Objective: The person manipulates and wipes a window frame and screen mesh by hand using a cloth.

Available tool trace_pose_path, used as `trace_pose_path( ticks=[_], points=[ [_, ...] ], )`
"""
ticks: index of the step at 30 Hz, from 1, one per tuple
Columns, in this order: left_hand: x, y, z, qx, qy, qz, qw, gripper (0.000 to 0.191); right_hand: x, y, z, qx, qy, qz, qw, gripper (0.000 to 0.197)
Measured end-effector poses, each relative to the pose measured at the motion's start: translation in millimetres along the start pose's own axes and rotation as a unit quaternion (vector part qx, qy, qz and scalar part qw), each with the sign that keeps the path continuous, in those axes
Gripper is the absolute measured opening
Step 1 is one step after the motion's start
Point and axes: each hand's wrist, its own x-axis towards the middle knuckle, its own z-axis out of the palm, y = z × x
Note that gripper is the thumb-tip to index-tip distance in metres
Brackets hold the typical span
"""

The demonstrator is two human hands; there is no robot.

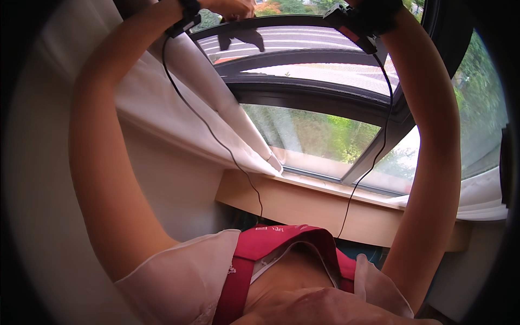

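My left hand [233, 7] is at the top of the view, its fingers curled over the upper edge of a dark-framed mesh window screen [308, 38]. A dark, finger-shaped silhouette shows on or through the mesh just below that hand. My right hand is almost wholly cut off by the top edge and hidden by a black wrist device [353, 26] near the screen's upper right, so its grip cannot be seen. Another black device [185, 18] is strapped to my left wrist. The screen stands within a dark window frame [317, 95], above a lower glass pane [313, 130].
A white curtain [183, 105] hangs along the left side, and more white fabric [481, 199] lies at the right. A light wooden sill [300, 199] runs below the window. Thin black cables [215, 136] trail from both wrists towards my red apron [280, 239].
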Motion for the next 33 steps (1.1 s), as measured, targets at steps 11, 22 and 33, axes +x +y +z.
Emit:
trace_pose_path(
  ticks=[11, 22, 33],
  points=[
    [-51.9, -77.7, 26.3, -0.121, 0.038, 0.080, 0.989, 0.024, -41.2, 6.3, 4.1, -0.028, -0.076, 0.032, 0.996, 0.007],
    [-113.7, -50.6, 45.5, 0.422, 0.300, -0.039, 0.855, 0.015, -39.8, -7.4, 2.3, -0.006, -0.039, 0.043, 0.998, 0.004],
    [4.9, 31.5, 63.4, 0.124, 0.537, 0.032, 0.833, 0.014, -37.7, -11.7, 3.5, -0.016, -0.037, 0.038, 0.998, 0.008]
  ],
)
